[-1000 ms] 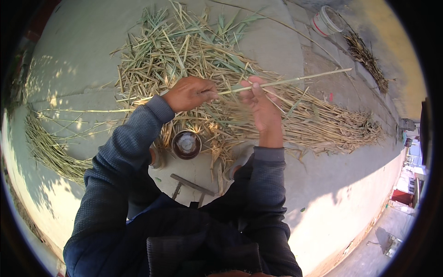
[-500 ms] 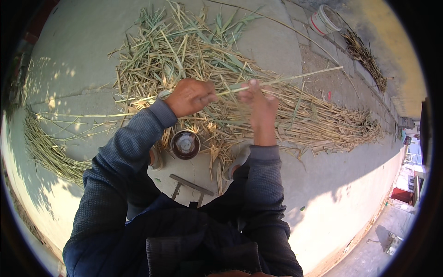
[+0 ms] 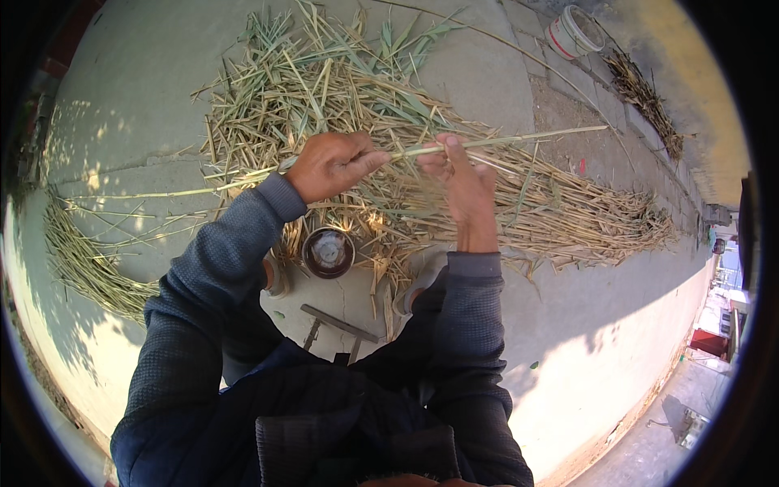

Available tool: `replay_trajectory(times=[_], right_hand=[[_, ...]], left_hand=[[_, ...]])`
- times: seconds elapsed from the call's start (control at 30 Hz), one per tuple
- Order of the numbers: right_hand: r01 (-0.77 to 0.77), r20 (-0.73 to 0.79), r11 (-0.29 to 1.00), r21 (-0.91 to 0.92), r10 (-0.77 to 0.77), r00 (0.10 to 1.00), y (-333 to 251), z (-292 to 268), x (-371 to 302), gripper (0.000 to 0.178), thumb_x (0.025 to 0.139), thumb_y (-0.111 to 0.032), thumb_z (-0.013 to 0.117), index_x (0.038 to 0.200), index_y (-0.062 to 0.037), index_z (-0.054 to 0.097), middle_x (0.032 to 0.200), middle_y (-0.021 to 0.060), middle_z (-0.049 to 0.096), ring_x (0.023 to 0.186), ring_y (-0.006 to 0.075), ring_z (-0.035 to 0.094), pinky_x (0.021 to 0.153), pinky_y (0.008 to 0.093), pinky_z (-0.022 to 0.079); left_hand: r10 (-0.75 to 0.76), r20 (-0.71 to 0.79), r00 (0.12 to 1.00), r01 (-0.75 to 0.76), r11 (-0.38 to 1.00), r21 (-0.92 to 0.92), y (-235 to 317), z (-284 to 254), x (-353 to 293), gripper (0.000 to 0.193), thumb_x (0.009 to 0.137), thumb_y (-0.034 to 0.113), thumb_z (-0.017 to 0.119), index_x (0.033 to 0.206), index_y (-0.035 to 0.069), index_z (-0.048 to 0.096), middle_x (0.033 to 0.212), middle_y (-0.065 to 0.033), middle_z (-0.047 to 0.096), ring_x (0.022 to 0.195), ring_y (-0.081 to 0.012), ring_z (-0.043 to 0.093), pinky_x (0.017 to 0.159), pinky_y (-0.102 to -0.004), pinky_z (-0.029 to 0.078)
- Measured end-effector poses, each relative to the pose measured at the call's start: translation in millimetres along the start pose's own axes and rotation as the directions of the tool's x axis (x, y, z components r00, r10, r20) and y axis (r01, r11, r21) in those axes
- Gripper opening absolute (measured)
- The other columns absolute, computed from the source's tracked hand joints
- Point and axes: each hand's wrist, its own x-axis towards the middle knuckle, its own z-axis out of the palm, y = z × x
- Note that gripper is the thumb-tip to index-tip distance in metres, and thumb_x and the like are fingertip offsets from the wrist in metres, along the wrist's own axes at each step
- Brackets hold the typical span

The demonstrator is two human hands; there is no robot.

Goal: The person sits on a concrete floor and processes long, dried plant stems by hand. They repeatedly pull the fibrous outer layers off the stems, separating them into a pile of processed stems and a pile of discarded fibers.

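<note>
A long, pale green plant stalk runs crosswise between my hands, above a wide heap of dry stalks. My left hand is closed round it, thumb pointing right along it. On the other side my right hand pinches the same stalk between thumb and fingers, and its tip sticks out far to the right. The stalk's other end reaches left past my left wrist. Below the hands, a round dark bowl stands on the ground between my feet.
A bundle of thin green stalks lies at the left. Nearer my lap is a T-shaped bar on the concrete ground. A white bucket and dark twigs stand along the wall at the upper right.
Both hands have shifted slightly; my left thumb now lies stretched along the stalk. The stalk's right tip has dropped a little. The heap and bowl stay in place.
</note>
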Motion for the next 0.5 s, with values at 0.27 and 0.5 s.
replay_trajectory(times=[0.27,0.5], right_hand=[[0.109,0.119,0.994,0.029,-0.111,0.987,-12.3,-22.7,-1.4,0.030,0.103,-0.025,0.063,0.116,0.0018,0.064,0.101,0.0176,0.072,0.080,0.0192,0.071,0.073,0.0316,0.059],[0.089,-0.133,0.993,0.072,-0.079,0.988,-32.4,-81.6,6.1,0.033,0.097,-0.027,0.072,0.109,0.0017,0.065,0.088,0.0122,0.071,0.073,0.0175,0.070,0.064,0.0281,0.057]], left_hand=[[0.001,0.131,0.991,0.037,0.958,-0.284,-10.0,-9.9,1.9,0.043,0.099,0.041,0.068,0.077,0.003,0.062,0.061,-0.0037,0.053,0.057,-0.0133,0.050,0.055,-0.0334,0.042],[-0.181,0.397,0.900,0.326,0.885,-0.334,-16.0,-35.6,-5.9,0.039,0.098,0.039,0.071,0.082,0.004,0.065,0.065,0.0022,0.055,0.060,-0.0059,0.048,0.053,-0.0280,0.040]])
